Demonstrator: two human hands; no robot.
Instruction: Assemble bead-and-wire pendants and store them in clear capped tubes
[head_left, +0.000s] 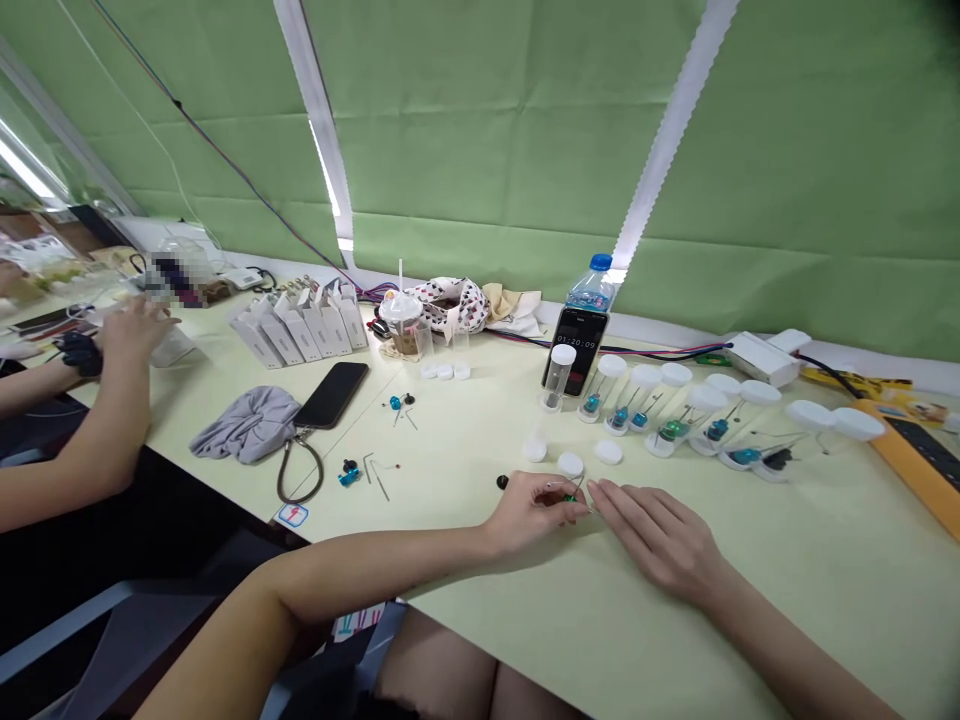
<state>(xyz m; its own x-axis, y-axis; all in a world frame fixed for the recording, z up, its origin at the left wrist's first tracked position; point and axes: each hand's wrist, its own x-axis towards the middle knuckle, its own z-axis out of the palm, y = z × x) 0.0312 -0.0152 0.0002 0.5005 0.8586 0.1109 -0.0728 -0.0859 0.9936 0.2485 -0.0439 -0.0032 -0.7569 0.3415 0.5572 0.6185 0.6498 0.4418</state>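
Note:
My left hand (531,512) rests on the pale table (750,600) with its fingers pinched on a small green part (571,496). My right hand (660,538) lies beside it, fingers stretched toward the same green part, fingertips touching it or a thin metal pin there. Three white caps (570,463) lie just beyond my hands. A row of clear vials with white caps (675,410) stands behind, holding blue, green and black parts. One upright vial (557,378) stands at the row's left end.
A black phone (334,393), grey cloth (244,424), loose blue parts and pins (397,405) lie left. Another person's arms (112,400) work at far left. A timer phone (579,345), water bottle (592,285), drink cup (401,320) and white boxes (300,330) line the back.

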